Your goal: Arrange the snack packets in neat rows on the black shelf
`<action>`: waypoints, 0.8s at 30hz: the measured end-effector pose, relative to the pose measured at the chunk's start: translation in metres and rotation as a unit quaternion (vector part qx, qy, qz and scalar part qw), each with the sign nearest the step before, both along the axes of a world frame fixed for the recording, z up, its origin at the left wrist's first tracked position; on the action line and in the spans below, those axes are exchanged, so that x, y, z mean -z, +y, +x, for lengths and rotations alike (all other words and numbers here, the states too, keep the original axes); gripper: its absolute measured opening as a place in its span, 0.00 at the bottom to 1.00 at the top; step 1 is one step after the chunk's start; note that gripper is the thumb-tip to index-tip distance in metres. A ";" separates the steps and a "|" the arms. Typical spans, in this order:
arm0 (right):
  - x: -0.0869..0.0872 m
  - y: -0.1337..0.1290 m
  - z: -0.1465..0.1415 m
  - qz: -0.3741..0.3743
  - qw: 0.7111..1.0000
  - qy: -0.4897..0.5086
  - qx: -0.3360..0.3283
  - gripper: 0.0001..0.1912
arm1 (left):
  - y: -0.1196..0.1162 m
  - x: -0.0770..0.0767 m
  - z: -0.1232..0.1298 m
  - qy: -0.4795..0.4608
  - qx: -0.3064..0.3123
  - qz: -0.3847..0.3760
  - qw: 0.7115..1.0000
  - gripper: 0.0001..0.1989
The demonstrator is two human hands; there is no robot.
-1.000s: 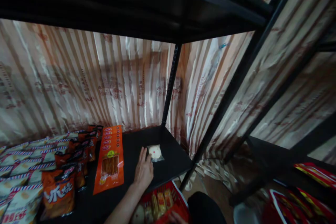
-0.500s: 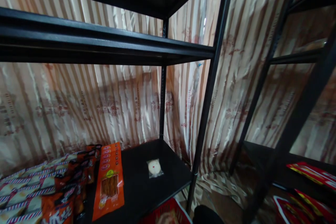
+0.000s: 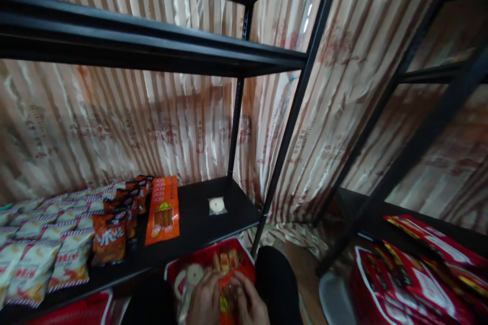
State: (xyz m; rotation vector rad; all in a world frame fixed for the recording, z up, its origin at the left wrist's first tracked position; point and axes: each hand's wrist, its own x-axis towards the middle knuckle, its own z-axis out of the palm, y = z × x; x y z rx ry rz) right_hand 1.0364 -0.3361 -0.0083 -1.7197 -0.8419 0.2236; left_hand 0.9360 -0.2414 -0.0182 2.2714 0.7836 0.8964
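Over a red basket at the bottom centre, my left hand and my right hand hold an orange snack package between them, fingers bent on its two sides. Round white packets lie in the basket to the left of my hands, and small brown-yellow packs lie beyond them. On the black shelf lie a round white item in clear wrap and a flat orange packet of brown sticks.
White snack bags and orange-brown bags fill the shelf's left side. A black post rises at its right corner. Another basket with red packages stands at the lower right. My knees flank the centre basket.
The view has tilted down and shifted, so the shelf sits higher in the picture. Both my hands and most of the centre basket have come into view, with an orange package between the hands.
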 end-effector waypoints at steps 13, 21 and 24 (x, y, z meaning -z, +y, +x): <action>-0.004 -0.044 0.022 -0.043 0.998 0.040 0.001 0.19 | -0.019 0.025 0.012 0.220 0.089 -0.143 0.961 0.17; 0.014 0.056 0.020 -0.328 0.911 -0.151 -0.201 0.20 | 0.018 0.063 -0.007 0.301 -0.054 -0.231 0.924 0.14; 0.034 0.078 0.026 -0.453 0.849 -0.179 -0.206 0.24 | 0.017 0.074 -0.010 0.314 -0.062 -0.274 0.907 0.13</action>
